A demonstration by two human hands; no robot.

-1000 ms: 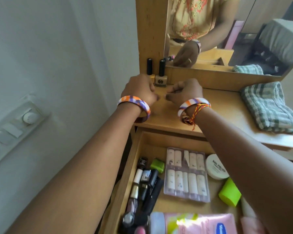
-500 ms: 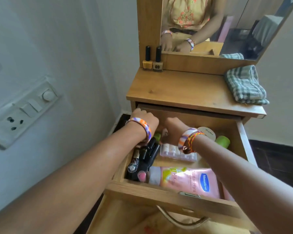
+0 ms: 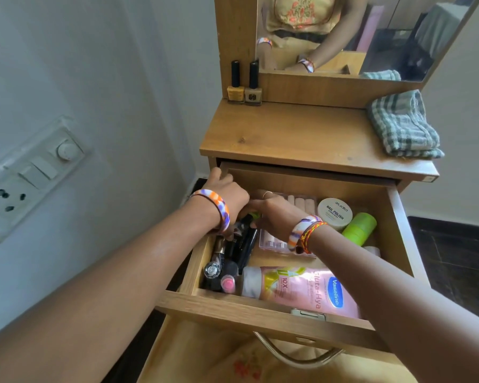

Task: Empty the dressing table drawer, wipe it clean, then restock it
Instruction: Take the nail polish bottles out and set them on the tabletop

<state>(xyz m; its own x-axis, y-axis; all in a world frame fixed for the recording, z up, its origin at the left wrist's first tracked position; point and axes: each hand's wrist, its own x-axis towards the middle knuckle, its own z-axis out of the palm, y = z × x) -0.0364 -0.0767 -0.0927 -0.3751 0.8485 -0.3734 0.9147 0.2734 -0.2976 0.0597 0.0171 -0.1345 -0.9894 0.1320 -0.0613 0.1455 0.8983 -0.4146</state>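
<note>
Drawer (image 3: 285, 313) pulled open below bench (image 3: 302, 136), mostly full. My hands, at 2 polish bottles (image 3: 244, 91) on bench 1 second ago, now inside drawer: left hand (image 3: 227, 193), right hand (image 3: 271, 214) over cosmetics; fingers' grip hidden, cannot tell. Emptying continues.

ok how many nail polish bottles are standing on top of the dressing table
2. A yellow bottle and a beige bottle stand side by side at the back left, against the mirror frame. More may lie among the drawer items below.
</note>
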